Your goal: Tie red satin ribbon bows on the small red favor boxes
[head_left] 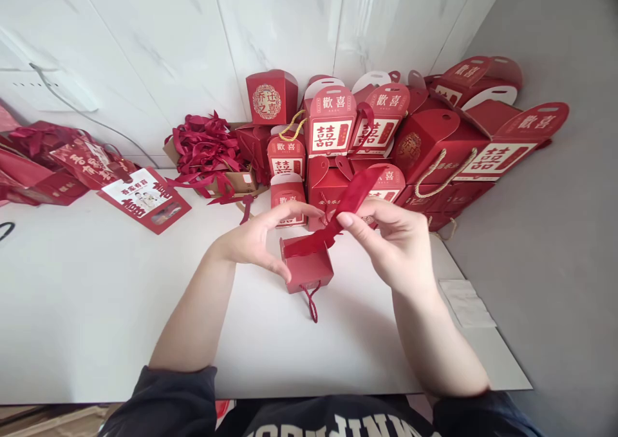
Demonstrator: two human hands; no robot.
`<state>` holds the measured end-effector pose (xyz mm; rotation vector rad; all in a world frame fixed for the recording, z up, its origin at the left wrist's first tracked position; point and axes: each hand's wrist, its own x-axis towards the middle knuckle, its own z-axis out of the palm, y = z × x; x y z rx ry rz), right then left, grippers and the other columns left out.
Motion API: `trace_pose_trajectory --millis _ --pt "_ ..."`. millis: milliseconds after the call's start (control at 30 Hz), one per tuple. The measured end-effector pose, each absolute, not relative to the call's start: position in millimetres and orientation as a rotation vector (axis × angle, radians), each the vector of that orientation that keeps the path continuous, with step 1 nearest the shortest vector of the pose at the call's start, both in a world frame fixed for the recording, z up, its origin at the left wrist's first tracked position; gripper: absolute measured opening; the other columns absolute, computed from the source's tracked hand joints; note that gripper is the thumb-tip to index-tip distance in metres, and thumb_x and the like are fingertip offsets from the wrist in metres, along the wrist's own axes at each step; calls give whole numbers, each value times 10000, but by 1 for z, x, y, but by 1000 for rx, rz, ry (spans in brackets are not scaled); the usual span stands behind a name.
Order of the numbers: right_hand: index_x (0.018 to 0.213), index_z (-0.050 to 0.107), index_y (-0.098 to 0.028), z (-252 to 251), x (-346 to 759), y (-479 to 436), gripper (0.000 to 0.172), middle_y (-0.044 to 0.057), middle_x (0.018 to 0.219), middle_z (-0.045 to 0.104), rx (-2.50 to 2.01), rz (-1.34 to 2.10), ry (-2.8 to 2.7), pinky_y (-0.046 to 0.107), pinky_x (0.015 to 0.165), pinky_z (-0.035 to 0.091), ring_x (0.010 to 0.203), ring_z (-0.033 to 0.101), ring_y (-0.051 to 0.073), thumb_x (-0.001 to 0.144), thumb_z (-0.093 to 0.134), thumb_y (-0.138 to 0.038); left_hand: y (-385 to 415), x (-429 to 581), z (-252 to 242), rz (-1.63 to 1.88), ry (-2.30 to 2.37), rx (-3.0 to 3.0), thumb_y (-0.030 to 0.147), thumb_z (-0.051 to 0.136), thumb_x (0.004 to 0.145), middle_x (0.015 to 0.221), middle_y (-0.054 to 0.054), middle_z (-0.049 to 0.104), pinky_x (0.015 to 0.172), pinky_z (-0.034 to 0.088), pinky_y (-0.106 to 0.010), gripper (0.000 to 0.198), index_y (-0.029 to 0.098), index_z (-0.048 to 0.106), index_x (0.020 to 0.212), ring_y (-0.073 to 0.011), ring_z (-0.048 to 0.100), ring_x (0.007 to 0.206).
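Note:
A small red gift box (309, 269) is between my hands, its near cord handle (313, 305) hanging down in front. My left hand (251, 237) spans the box, thumb at its left corner and index finger by the far side. Other left fingers are hidden. My right hand (398, 244) pinches a wide dark red ribbon (360, 195) between thumb and index finger. One end of the ribbon sticks up above that hand; the rest runs down to the top of the box.
Behind stand stacked red gift boxes (331, 118), some with gold cord handles. Left of them, a cardboard box (239, 183) overflows with red ribbons (207, 144). A printed red bag (145, 199) and more red packaging (43, 167) lie on the white table (120, 308). White tissue (467, 302) lies at right.

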<state>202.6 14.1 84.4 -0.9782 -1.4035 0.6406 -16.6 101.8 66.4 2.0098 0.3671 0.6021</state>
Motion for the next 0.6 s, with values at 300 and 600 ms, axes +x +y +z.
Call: trace_pose_trajectory --millis 300,600 --pt "712 657 -197 93 190 24 197 2 709 635 -936 669 -1330 269 602 480 651 581 132 845 701 -335 113 1 33 268 276 2025 357 863 618 1239 -101 660 1034 449 -424 781 239 553 1325 -319 603 1178" --pt "690 614 -206 91 194 29 206 -3 705 612 -948 545 -1305 306 677 504 678 586 143 849 694 -310 119 14 10 374 401 2024 343 878 581 1091 -112 694 962 499 -412 523 187 692 1044 -278 646 1054"
